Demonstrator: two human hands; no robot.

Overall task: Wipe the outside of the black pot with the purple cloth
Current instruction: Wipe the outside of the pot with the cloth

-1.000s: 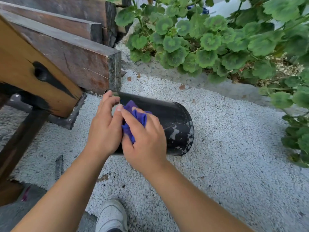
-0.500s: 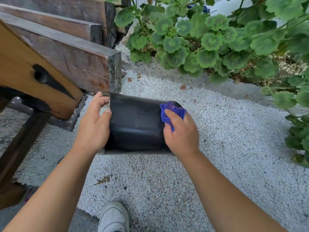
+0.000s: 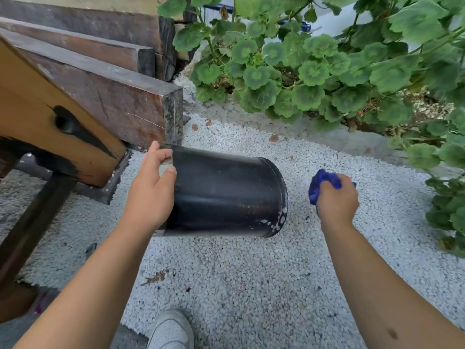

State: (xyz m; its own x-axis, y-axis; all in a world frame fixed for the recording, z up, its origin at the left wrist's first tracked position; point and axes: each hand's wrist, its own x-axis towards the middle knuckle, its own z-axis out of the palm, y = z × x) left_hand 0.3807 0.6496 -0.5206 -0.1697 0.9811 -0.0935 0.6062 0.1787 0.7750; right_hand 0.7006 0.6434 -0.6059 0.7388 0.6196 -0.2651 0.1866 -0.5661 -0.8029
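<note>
The black pot (image 3: pixel 226 192) is held on its side over the white gravel, its rimmed end pointing right and flecked with pale marks. My left hand (image 3: pixel 153 192) grips its left end, fingers curled over the edge and thumb on the wall. My right hand (image 3: pixel 336 200) is off the pot, a short way to the right of its rim, and holds the bunched purple cloth (image 3: pixel 320 182) in its fist. The cloth touches nothing but the hand.
Stacked dark wooden beams (image 3: pixel 120 96) and a slanted orange post (image 3: pixel 50 122) stand close to the left of the pot. Green geranium plants (image 3: pixel 314 71) fill the back and right edge. White gravel (image 3: pixel 239 278) covers the ground; a white shoe (image 3: pixel 171 331) shows at the bottom.
My right hand with the cloth swept from the pot's left end along its wall to the rim, then came off the pot to the right. My left hand kept its grip.
</note>
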